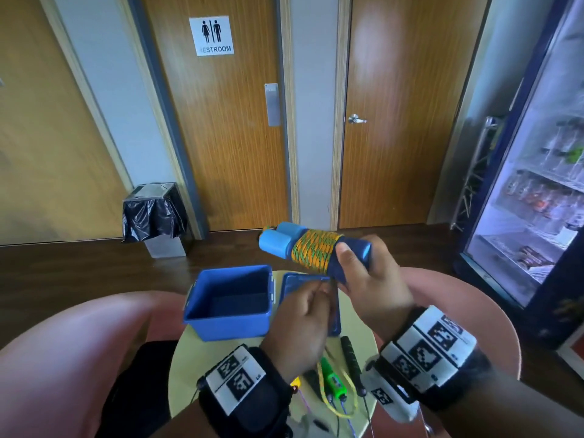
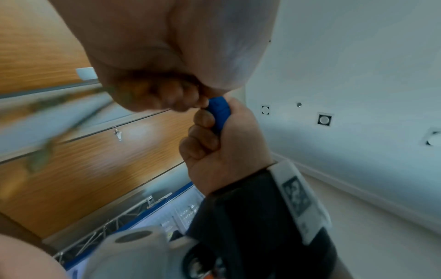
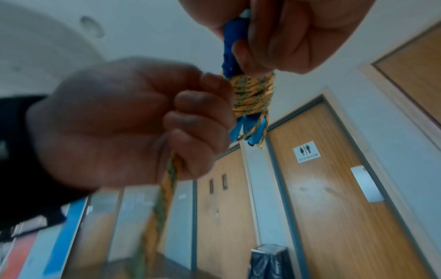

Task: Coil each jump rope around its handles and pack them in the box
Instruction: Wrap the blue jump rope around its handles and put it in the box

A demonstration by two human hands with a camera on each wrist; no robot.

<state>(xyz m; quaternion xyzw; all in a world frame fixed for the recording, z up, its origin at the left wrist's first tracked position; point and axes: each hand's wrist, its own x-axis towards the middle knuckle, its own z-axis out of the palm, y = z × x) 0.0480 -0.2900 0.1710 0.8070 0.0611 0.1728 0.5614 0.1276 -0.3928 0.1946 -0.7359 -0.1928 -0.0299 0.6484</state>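
Right hand (image 1: 368, 281) clenched around 2 blue handles (image 1: 319, 249), raised beyond the box (image 1: 229, 300). Left hand (image 1: 303, 327), just below, pinching the rope (image 3: 253, 94) tail: keep taut, lay turns side by side.

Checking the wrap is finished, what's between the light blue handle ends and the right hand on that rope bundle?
Head view: orange-green rope coils wrap the handles between the light blue ends and the right hand.

Both wrists wear black bands; the left wrist band (image 1: 240, 379) and right wrist band (image 1: 433, 350) carry white panels printed with black square-patterned markers.
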